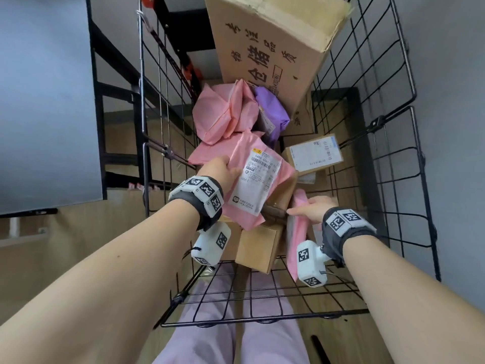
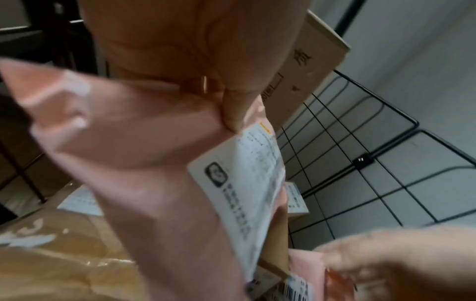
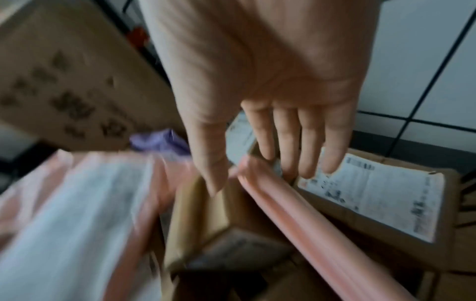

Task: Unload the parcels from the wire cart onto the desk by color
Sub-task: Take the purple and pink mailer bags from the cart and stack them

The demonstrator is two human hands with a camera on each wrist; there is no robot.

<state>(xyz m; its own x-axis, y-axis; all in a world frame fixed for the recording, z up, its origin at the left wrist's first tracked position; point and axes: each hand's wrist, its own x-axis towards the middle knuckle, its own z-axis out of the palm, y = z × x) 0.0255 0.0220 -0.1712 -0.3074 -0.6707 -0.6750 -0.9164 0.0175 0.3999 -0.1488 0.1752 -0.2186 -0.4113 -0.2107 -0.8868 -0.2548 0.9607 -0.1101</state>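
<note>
My left hand (image 1: 219, 169) pinches a pink parcel (image 1: 258, 179) at frame center, over the wire cart (image 1: 393, 153). My right hand (image 1: 312, 207), fingers straight, touches another pink parcel's (image 1: 298, 232) edge, lower right.

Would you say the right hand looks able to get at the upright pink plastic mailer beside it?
Probably yes: the right hand is open at the upright pink plastic mailer, nothing between them.

Both forearms were bare, with no sleeves. Each wrist wore a dark grey fabric band (image 1: 207, 206) set with white square plates printed with black-and-white coded markers. Under each band hung a white, blocky camera housing (image 1: 211, 244), also carrying such markers on its faces; the one on the right wrist (image 1: 311, 262) showed a small metal fitting and a thin cable at its side. The legs were clad in pale lilac trousers (image 1: 231, 332).
</note>
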